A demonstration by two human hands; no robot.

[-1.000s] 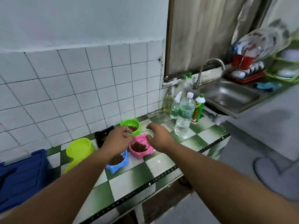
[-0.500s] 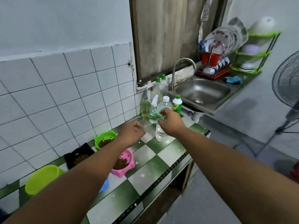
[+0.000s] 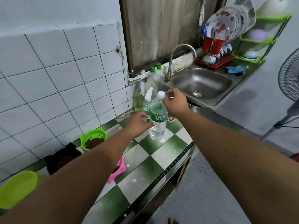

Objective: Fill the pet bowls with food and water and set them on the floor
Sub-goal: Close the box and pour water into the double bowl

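Counter (image 3: 145, 160) of green and white checker tiles, speckled with white spots, dark trim on the front edge. White tiled wall (image 3: 64, 88) behind it, with a weathered wooden panel (image 3: 161, 29) above the far end. Steel sink (image 3: 202, 84) with a curved faucet (image 3: 181, 50) just past the counter. Beyond it, a red dish rack (image 3: 215, 62) loaded with plates and a blue cloth (image 3: 234, 70). A standing fan (image 3: 289, 75) at the right edge. The water bottle (image 3: 157, 125) stands upright near the counter's far end, green label, clear liquid inside, white cap (image 3: 161, 95) on. Left hand (image 3: 139, 124) grips the bottle's body at the label's lower edge. Right hand (image 3: 175, 104) pinches the cap with thumb and fingertips. Just behind the bottle are a spray bottle (image 3: 148, 101) of bluish fluid, a bottle of yellow liquid (image 3: 138, 101) and two green-capped bottles (image 3: 152, 73). The green bowl (image 3: 93, 139) by the wall holds brown kibble. The black bowl (image 3: 63, 157) and pink bowl (image 3: 119, 167) are partly hidden by the left arm, contents unclear. A lime container (image 3: 17, 188) sits at the near left.
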